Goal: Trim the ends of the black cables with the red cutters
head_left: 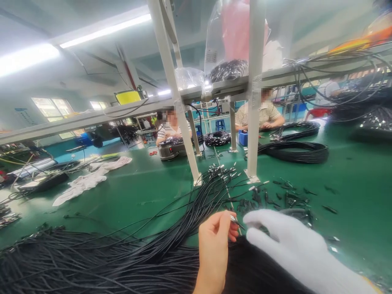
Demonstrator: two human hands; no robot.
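My bare left hand (214, 241) is closed, its thumb and fingers pinching a small cable connector (233, 219) with a shiny metal part and a thin dark tip pointing right. Close beside that tip is my right hand (281, 241) in a white glove, thumb and forefinger apart with nothing visible between them. Beneath and left of my hands, a thick bundle of black cables (190, 216) runs across the green table, its metal-ended plugs (222, 171) gathered near the shelf post. Small black pieces (289, 196) lie scattered beyond my right hand.
White shelf posts (255, 102) rise from the green table (147, 179). Coiled black cables (295, 152) lie at the right, with a grey machine (170, 150) near the middle. A white cloth (88, 179) is on the left. Two people sit across the table.
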